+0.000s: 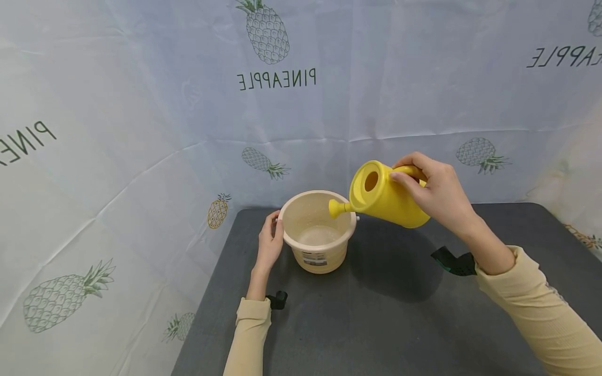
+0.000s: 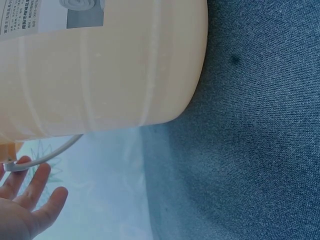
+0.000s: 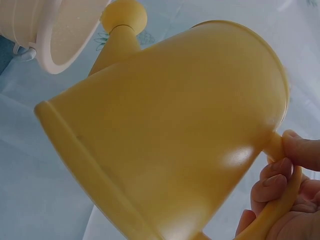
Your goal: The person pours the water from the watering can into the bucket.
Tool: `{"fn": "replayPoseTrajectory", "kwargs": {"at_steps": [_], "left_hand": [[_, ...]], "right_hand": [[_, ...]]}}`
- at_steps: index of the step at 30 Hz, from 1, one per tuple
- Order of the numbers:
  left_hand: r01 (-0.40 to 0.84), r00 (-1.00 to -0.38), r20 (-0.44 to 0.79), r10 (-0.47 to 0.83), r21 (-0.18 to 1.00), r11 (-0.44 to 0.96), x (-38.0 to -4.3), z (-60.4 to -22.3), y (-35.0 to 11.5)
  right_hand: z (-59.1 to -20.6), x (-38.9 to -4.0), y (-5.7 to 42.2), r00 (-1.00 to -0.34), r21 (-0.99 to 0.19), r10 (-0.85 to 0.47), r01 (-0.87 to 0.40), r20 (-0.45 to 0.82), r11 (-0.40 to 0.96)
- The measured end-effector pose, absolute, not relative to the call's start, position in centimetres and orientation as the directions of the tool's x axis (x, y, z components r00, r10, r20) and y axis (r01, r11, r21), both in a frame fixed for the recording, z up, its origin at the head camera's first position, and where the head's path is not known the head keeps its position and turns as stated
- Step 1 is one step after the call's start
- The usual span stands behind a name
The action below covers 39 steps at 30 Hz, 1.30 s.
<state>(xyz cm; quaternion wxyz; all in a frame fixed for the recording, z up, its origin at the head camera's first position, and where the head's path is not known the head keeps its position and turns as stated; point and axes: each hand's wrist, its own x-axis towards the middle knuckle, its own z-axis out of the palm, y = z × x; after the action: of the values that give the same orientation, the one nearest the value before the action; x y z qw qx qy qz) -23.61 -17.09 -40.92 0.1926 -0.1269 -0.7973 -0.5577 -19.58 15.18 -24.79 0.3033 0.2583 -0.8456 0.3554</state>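
Observation:
A cream plastic bucket [image 1: 335, 257] with a printed label stands upright on the dark table. My left hand [image 1: 271, 244] rests at its left rim. In the left wrist view its fingers [image 2: 37, 187] are spread and fairly straight beside the bucket's thin grey handle [image 2: 55, 152]. My right hand [image 1: 439, 193] grips the handle of a yellow watering can [image 1: 400, 206], fingers curled round it as the right wrist view shows. The can is tilted left in the air, and its sprinkler head [image 1: 336, 208] hangs over the bucket's right side. Some clear liquid shows at the bucket's bottom.
Behind and left of the dark table [image 1: 357, 334] hangs a pale cloth [image 1: 155, 94] with pineapple prints. Dark straps [image 1: 453, 262] sit at both wrists. The can's shadow falls on the table right of the bucket.

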Motion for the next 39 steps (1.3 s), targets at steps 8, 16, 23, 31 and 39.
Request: {"fn": "replayPoseTrajectory", "kwargs": {"at_steps": [8, 16, 23, 31, 39], "left_hand": [[0.395, -0.901, 0.432, -0.033, 0.85, 0.35, -25.4, -43.0, -17.7], [0.39, -0.905, 0.425, -0.03, 0.854, 0.344, -25.8, -43.7, -17.9], [0.409, -0.899, 0.437, -0.012, 0.851, 0.329, -24.2, -41.5, -17.2], [0.399, -0.903, 0.429, -0.014, 0.851, 0.34, -23.3, -40.4, -16.9], [0.41, -0.9, 0.437, -0.009, 0.851, 0.328, -23.4, -40.5, -17.0]], "right_hand": [[-24.7, -19.6, 15.2, -0.683, -0.444, -0.23, -0.656, 0.693, 0.611], [-24.7, -19.5, 15.2, -0.682, -0.441, -0.234, -0.658, 0.693, 0.611], [-24.7, -19.5, 15.2, -0.683, -0.439, -0.235, -0.657, 0.692, 0.613], [-24.6, -19.4, 15.2, -0.69, -0.444, -0.234, -0.65, 0.685, 0.616], [-24.6, -19.5, 15.2, -0.685, -0.439, -0.241, -0.657, 0.688, 0.613]]}}
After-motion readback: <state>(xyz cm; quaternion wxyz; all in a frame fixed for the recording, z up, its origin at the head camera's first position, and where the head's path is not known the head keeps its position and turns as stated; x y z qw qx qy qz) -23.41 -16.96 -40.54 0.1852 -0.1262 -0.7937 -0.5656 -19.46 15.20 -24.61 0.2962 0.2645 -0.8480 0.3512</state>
